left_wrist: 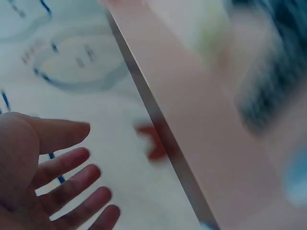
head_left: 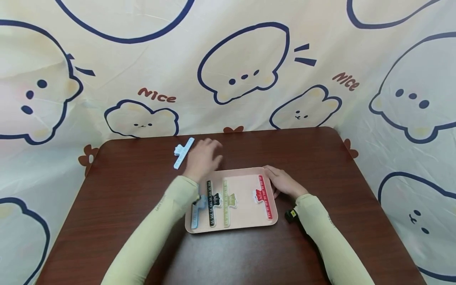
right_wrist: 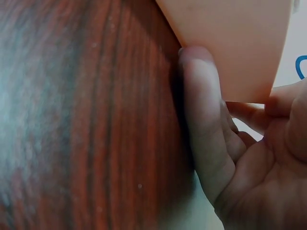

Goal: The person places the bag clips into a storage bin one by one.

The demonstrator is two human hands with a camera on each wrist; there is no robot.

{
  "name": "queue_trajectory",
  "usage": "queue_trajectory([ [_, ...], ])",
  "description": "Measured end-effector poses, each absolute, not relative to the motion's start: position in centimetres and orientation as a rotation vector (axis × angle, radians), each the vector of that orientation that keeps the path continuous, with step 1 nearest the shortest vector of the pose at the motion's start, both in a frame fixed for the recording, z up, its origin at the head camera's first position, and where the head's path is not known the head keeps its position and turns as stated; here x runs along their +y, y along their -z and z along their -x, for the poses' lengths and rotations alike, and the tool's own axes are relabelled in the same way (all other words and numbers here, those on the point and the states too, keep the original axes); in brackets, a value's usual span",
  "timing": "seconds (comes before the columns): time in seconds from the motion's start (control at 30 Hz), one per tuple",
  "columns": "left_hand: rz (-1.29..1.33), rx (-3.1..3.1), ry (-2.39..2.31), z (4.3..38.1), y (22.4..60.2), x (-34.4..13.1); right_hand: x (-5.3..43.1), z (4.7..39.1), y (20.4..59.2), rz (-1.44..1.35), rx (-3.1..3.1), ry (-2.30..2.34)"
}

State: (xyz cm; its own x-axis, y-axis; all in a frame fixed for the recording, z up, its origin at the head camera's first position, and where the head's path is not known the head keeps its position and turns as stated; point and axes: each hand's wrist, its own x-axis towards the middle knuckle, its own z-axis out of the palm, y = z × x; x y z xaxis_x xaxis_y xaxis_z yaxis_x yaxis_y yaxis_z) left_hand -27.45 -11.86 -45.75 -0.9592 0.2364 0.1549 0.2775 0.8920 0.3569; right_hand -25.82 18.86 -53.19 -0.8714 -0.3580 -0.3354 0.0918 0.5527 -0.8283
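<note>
A pink tray (head_left: 245, 209) lies on the table, and my right hand (head_left: 285, 183) holds its far right corner. In the right wrist view, thumb and fingers sit on either side of the tray corner (right_wrist: 235, 52). Inside the tray are a blue ruler clip (head_left: 194, 217), a black ruler clip (head_left: 211, 209), a green ruler clip (head_left: 226, 209) and a red ruler clip (head_left: 265, 198). Beyond the tray's far left corner, my left hand (head_left: 203, 158) is above the table, fingers spread and holding nothing. Just left of it lies a light-blue ruler clip (head_left: 183, 154).
The brown wooden table (head_left: 320, 158) has its far edge against a cream cloth (head_left: 242, 114) printed with cartoon animals. That cloth also hangs along both sides. My left sleeve (head_left: 160, 221) passes close to the tray's left end and partly covers the blue clip there.
</note>
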Motion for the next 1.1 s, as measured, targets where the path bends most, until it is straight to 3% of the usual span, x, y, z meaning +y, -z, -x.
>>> queue_trajectory([
  [0.33,0.049,-3.155,0.439,31.6,49.0,-21.7,18.9,25.8,53.2,0.205,2.311,1.284],
  [0.67,0.182,-3.191,0.363,31.5,50.3,-21.8,18.6,25.8,53.2,0.219,2.315,1.281],
  [1.1,-0.1,-3.156,0.549,31.7,50.5,-21.9,18.8,25.8,53.1,0.207,2.337,1.263],
])
